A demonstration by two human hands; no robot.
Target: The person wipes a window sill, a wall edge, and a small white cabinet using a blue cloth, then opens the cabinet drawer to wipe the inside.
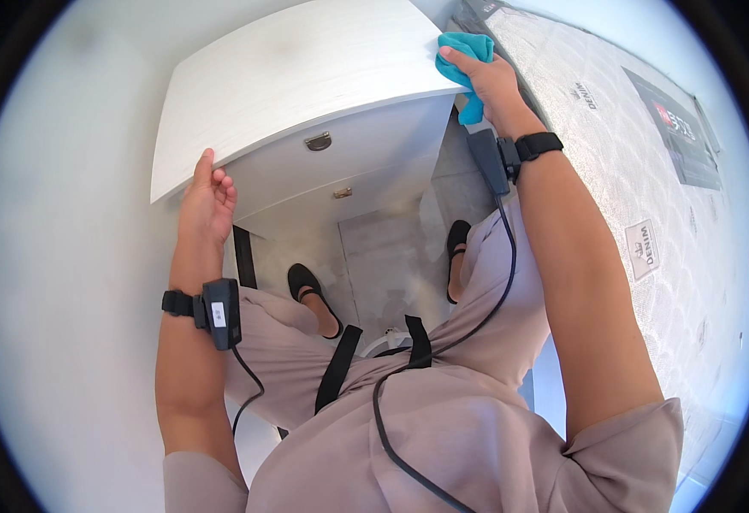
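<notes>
A white cabinet with a wood-grain top (310, 70) stands before me, its front edge facing me. At the top's right front corner, my right hand (496, 86) grips a bunched teal cloth (464, 58), part of which hangs below the edge. My left hand (210, 205) is at the left front edge, thumb over the top surface and fingers curled at or under the rim. Below the top, the cabinet's front (387, 141) carries a dark metal ring pull (318, 141) and a smaller metal fitting (343, 192) lower down.
A mattress (605, 160) with quilted light fabric and printed labels stands close along the right. A white wall (73, 256) runs along the left. My feet in black shoes (307, 288) rest on grey floor tiles (381, 256). Black cables (509, 256) run from devices strapped to my wrists.
</notes>
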